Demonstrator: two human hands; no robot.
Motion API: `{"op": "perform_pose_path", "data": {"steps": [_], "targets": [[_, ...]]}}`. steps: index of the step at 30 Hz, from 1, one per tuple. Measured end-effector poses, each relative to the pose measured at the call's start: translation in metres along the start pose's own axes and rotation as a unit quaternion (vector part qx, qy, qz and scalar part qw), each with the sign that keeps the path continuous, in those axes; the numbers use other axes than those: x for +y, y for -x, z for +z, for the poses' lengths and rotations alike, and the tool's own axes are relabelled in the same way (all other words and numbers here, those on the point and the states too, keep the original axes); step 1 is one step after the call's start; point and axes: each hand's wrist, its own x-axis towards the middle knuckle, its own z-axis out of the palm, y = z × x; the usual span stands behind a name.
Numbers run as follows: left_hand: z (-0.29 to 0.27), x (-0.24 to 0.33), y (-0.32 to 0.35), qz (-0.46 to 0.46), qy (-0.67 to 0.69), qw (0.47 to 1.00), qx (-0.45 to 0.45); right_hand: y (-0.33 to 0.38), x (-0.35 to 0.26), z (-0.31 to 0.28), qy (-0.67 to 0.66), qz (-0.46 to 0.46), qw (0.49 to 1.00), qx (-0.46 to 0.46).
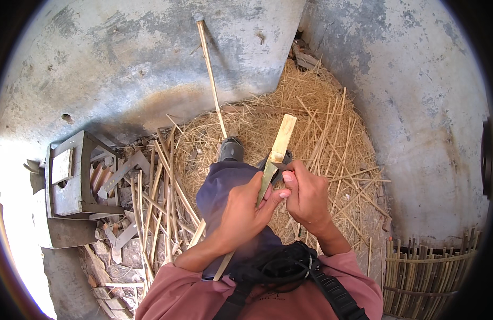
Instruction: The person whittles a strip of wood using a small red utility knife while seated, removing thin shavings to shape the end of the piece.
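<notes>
Pale yellow-green bamboo strip [278, 152]; golden straw [315, 122] far right; grey mottled wall [123, 58]; dull pink sleeves [171, 290]; navy trousers [222, 186]; grey wooden box [70, 176] left; a blade [278, 168], perhaps dark.

A pale, smooth split bamboo strip [277, 154] at centre frame; dry, rough straw [321, 128] behind it; matt, weathered concrete wall [123, 53] above; a woven cane panel [427, 272] lower right.
</notes>
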Motion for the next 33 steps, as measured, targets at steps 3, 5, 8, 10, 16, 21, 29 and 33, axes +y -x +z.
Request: {"op": "perform_pose_path", "data": {"steps": [3, 5, 8, 10, 16, 21, 29, 33], "targets": [[0.001, -0.004, 0.0, -0.001, -0.006, 1.0, 0.001, 0.001, 0.004, 0.007, -0.019, -0.004, 1.0, 0.009], [0.002, -0.008, 0.001, 0.001, -0.022, 1.0, 0.001, 0.001, 0.003, 0.007, -0.026, -0.003, 1.0, 0.005], [0.001, -0.007, 0.001, 0.002, -0.033, 0.999, 0.006, -0.001, 0.001, 0.005, -0.03, 0.007, 0.999, -0.008], [0.002, -0.007, 0.001, 0.003, -0.041, 0.999, 0.007, -0.001, 0.001, 0.004, -0.036, 0.011, 0.999, -0.012], [0.004, -0.008, 0.001, 0.015, -0.055, 0.998, 0.007, 0.001, 0.004, -0.001, -0.045, 0.014, 0.997, -0.061], [0.004, -0.003, -0.001, -0.001, -0.021, 1.0, 0.011, -0.005, 0.006, -0.003, -0.142, 0.038, 0.985, -0.091], [0.0, 0.001, -0.001, -0.026, 0.004, 0.999, -0.019, 0.0, 0.004, 0.006, -0.137, 0.025, 0.99, 0.018], [0.002, -0.005, 0.002, 0.009, -0.028, 1.0, 0.004, -0.003, 0.003, 0.007, -0.048, -0.003, 0.999, 0.013]]}}
